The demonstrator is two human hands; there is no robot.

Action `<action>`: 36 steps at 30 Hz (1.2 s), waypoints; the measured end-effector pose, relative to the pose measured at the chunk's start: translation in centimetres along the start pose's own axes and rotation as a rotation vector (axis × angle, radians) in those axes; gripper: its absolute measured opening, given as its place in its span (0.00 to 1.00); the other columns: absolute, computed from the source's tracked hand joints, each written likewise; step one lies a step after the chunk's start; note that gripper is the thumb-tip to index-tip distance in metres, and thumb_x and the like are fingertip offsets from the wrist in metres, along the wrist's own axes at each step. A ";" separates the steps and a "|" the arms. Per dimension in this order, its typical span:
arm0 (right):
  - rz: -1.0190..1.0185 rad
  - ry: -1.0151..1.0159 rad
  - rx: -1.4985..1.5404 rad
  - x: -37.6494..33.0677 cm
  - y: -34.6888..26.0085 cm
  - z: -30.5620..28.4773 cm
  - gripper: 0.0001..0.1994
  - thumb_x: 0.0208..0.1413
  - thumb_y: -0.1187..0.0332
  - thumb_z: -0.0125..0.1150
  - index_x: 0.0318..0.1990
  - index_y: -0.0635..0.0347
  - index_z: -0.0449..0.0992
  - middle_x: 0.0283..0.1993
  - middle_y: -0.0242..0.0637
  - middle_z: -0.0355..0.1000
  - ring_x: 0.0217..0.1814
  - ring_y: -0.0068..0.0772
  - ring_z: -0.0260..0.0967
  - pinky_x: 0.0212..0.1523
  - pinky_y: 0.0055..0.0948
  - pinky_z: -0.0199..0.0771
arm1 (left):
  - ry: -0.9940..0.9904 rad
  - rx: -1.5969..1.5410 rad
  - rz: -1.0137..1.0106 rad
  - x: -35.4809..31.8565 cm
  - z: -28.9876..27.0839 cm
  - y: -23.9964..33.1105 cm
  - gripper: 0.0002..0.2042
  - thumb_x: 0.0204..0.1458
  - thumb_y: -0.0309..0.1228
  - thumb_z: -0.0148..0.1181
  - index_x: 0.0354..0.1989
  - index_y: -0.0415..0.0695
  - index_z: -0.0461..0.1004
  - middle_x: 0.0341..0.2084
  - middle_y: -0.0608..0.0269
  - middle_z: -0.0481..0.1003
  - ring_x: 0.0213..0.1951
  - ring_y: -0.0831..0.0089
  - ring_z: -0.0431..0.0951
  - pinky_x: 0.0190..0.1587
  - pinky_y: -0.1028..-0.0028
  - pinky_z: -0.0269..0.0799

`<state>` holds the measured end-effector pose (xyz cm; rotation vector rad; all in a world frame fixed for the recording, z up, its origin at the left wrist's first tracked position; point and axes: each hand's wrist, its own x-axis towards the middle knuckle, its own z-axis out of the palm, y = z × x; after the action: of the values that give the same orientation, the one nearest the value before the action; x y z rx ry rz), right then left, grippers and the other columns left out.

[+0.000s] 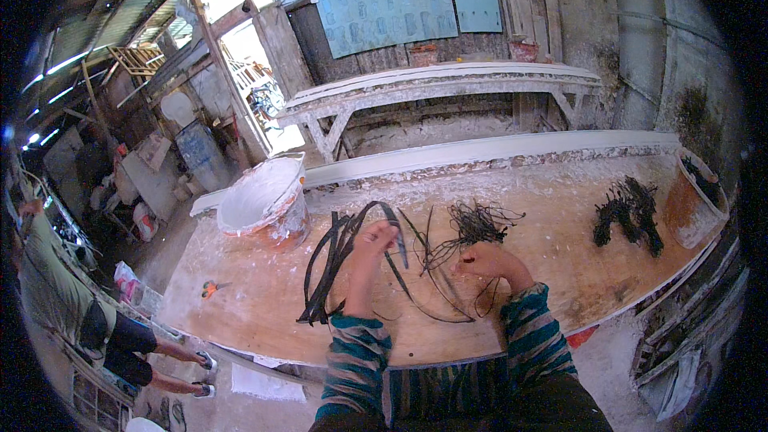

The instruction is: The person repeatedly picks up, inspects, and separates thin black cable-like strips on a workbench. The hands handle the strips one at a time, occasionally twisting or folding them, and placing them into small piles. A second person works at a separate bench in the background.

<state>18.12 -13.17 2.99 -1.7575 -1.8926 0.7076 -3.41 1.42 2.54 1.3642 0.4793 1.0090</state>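
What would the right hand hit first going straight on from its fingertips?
The right hand points roughly left, so probably the loose black strands just beyond its fingertips. Depth is unclear; it may pass above them.

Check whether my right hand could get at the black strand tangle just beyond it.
Probably yes: the black tangle lies on the tabletop just beyond your right hand, and nothing seems to stand between them, though that hand looks closed in a pinch.
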 end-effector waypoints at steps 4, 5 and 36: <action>-0.105 0.278 0.180 0.4 -0.3 0.8 0.18 0.49 0.55 0.55 0.27 0.65 0.73 0.21 0.36 0.67 0.23 0.25 0.60 0.26 0.27 0.61 | -0.137 0.081 -0.050 -1.0 3.0 -0.2 0.07 0.44 0.28 0.58 0.33 0.41 0.72 0.23 0.69 0.73 0.26 0.82 0.70 0.30 0.83 0.63; -0.094 0.325 0.260 0.5 -1.0 0.9 0.16 0.49 0.56 0.55 0.29 0.64 0.73 0.25 0.38 0.70 0.28 0.29 0.64 0.30 0.29 0.63 | -0.162 0.111 -0.070 -1.4 3.8 0.3 0.08 0.44 0.27 0.59 0.34 0.41 0.72 0.24 0.68 0.73 0.27 0.82 0.71 0.31 0.83 0.63; -0.109 0.700 0.258 1.1 -2.2 3.2 0.09 0.38 0.66 0.61 0.21 0.61 0.70 0.21 0.39 0.66 0.23 0.37 0.64 0.24 0.31 0.63 | -0.260 0.260 0.159 -2.6 6.8 -1.7 0.02 0.45 0.20 0.53 0.27 0.37 0.69 0.38 0.63 0.60 0.36 0.78 0.66 0.22 0.85 0.66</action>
<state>14.32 -12.43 1.96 -1.4629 -1.3356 0.2266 1.19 -4.40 1.60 1.7620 0.3171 0.9013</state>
